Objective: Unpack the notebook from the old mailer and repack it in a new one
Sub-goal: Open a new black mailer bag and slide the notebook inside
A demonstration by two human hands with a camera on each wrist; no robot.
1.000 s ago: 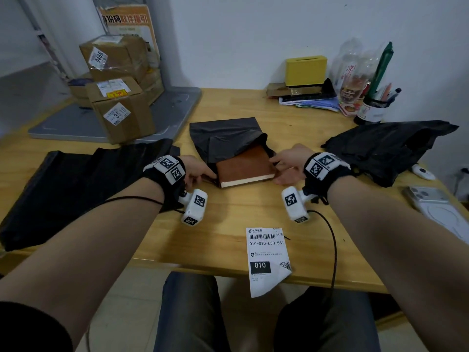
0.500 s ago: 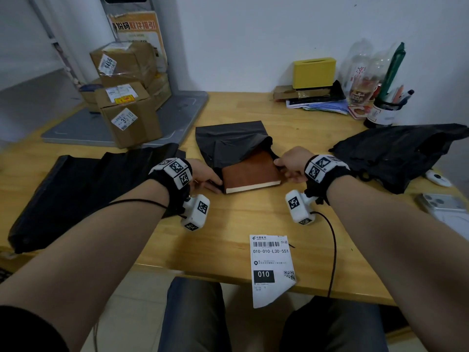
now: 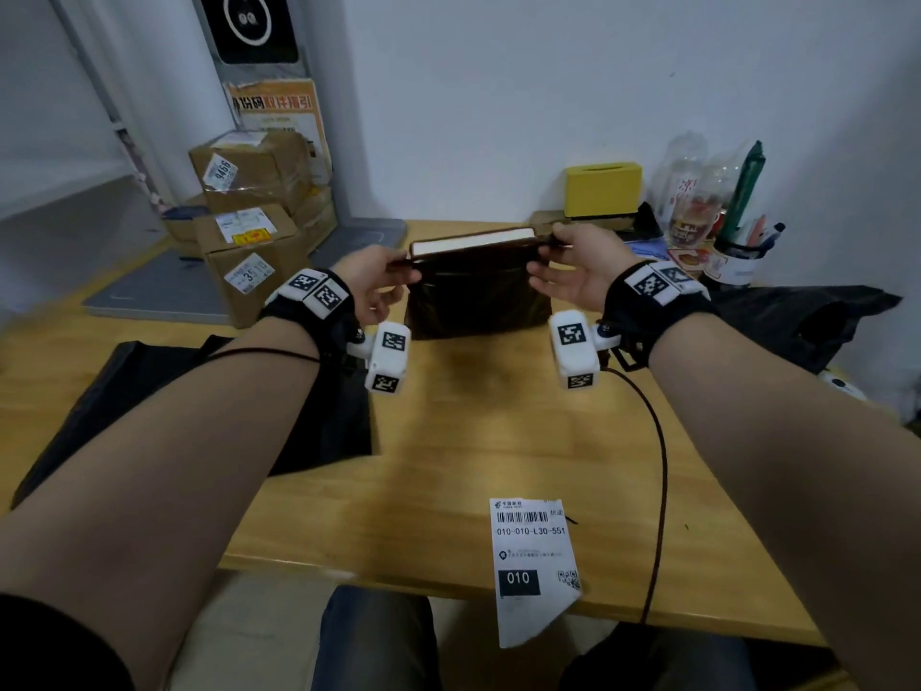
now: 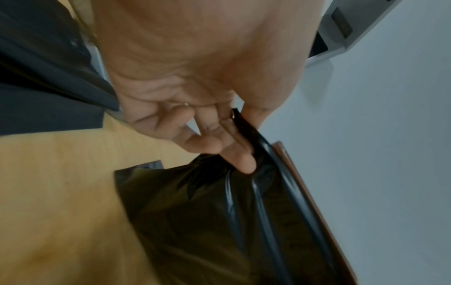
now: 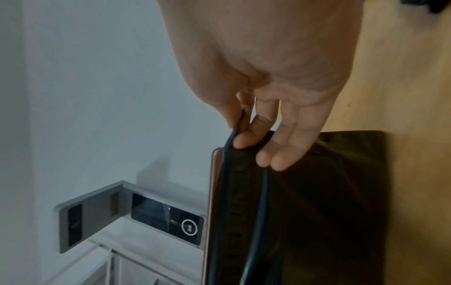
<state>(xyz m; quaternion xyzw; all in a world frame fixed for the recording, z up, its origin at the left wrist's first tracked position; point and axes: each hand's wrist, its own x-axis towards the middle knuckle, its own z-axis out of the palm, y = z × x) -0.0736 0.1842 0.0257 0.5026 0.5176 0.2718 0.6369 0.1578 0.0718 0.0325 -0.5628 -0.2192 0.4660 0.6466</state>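
Note:
A black plastic mailer (image 3: 478,301) stands upright above the wooden table (image 3: 448,441), bottom edge near the tabletop. The brown notebook (image 3: 473,240) sits inside, its pale page edge and cover rim showing out of the mouth. My left hand (image 3: 393,274) pinches the mouth's left corner and my right hand (image 3: 548,256) pinches the right corner. In the left wrist view, thumb and fingers of the left hand (image 4: 234,146) clamp the mailer (image 4: 231,212) beside the notebook's brown edge (image 4: 305,183). In the right wrist view, the right hand (image 5: 246,135) pinches the mailer (image 5: 305,202) beside the notebook's edge (image 5: 216,173).
More black mailers lie flat at the left (image 3: 199,391) and crumpled at the right (image 3: 797,316). A printed shipping label (image 3: 533,556) hangs over the table's near edge. Cardboard parcels (image 3: 249,241) are stacked at the back left. A yellow box (image 3: 603,187), bottles and a pen cup (image 3: 737,256) line the wall.
The mailer with the notebook lay flat on the table, the notebook half out. Both hands have lifted it upright by the mouth corners, and the notebook now sits deeper inside.

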